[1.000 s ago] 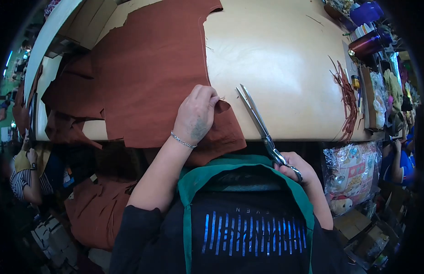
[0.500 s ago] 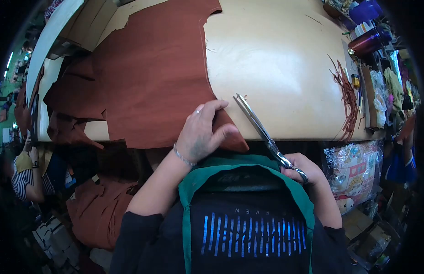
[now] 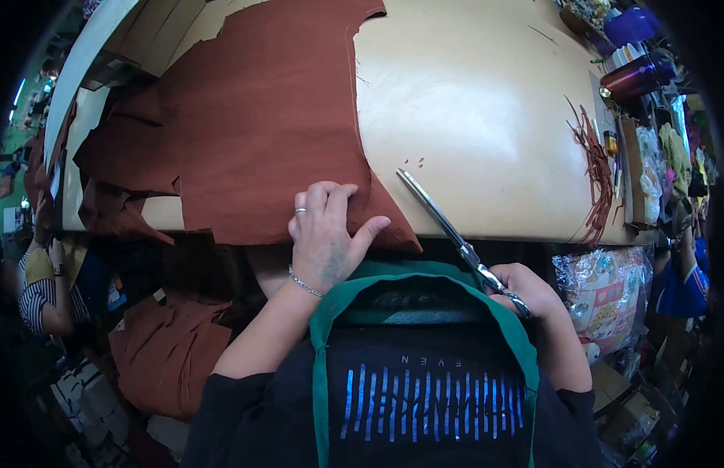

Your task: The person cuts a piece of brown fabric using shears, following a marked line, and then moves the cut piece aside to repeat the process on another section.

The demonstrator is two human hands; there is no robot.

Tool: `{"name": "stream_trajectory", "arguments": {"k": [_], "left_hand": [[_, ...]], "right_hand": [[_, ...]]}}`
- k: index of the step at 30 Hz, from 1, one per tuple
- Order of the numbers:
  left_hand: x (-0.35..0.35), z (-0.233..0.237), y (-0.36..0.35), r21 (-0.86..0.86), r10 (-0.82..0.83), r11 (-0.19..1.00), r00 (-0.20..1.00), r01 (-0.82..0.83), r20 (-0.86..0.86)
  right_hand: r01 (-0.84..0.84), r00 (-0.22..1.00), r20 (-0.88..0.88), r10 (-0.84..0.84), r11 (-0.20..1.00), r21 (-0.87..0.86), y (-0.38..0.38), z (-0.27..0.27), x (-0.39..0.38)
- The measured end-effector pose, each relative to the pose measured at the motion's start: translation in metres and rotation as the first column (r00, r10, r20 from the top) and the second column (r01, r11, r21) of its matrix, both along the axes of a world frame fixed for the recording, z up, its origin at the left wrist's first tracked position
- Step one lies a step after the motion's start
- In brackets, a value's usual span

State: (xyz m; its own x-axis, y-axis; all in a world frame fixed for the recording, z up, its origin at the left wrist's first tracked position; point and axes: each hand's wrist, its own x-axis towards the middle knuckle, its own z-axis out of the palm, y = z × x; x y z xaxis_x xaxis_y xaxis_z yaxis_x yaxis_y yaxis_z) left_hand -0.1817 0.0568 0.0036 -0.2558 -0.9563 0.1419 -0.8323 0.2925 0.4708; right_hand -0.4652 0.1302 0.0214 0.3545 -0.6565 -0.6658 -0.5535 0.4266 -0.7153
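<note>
A large reddish-brown sheet of leather [image 3: 272,117] covers the left half of the table, its right edge curving down to a point at the front edge. My left hand [image 3: 324,238] rests on the front part of the sheet, thumb spread from the fingers, gripping nothing. To the right, my right hand [image 3: 530,288] holds a pair of long metal scissors [image 3: 438,212] by the handles. The blades point up and left over the table and look closed. Their tips lie right of the leather, apart from it, near a few tiny brown scraps [image 3: 420,162].
On the pale table [image 3: 487,101], thin brown offcuts [image 3: 594,175] lie at the right, beside a box [image 3: 631,168] and a dark bottle [image 3: 637,78]. More brown leather [image 3: 171,351] hangs below left. A plastic-wrapped bundle [image 3: 604,296] sits below right. Other people work at both sides.
My left hand has drawn back left and down from the leather's right edge and now lies flatter on the sheet. The scissors have shifted slightly down, and small scraps show by their tips.
</note>
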Motion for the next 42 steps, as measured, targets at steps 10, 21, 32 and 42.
{"name": "stream_trajectory", "arguments": {"k": [10, 21, 32, 42], "left_hand": [[-0.007, -0.005, 0.017, 0.020, -0.155, 0.988, 0.988, 0.155, -0.016], [-0.021, -0.016, -0.010, -0.332, -0.453, 0.878, 0.821, 0.344, -0.348], [-0.030, -0.010, 0.000, -0.213, -0.520, 0.844, 0.849, 0.492, -0.096], [-0.047, -0.018, -0.008, -0.259, -0.511, 0.848, 0.843, 0.463, -0.168]], "right_hand": [[0.096, 0.991, 0.091, -0.098, 0.995, 0.019, 0.013, -0.013, 0.003], [0.134, 0.956, 0.248, -0.159, 0.984, 0.113, 0.017, -0.022, 0.005], [-0.031, 0.973, 0.232, -0.009, 0.985, 0.168, 0.002, 0.007, -0.046], [-0.133, 0.991, 0.039, 0.129, 0.986, 0.103, -0.057, 0.018, -0.028]]}}
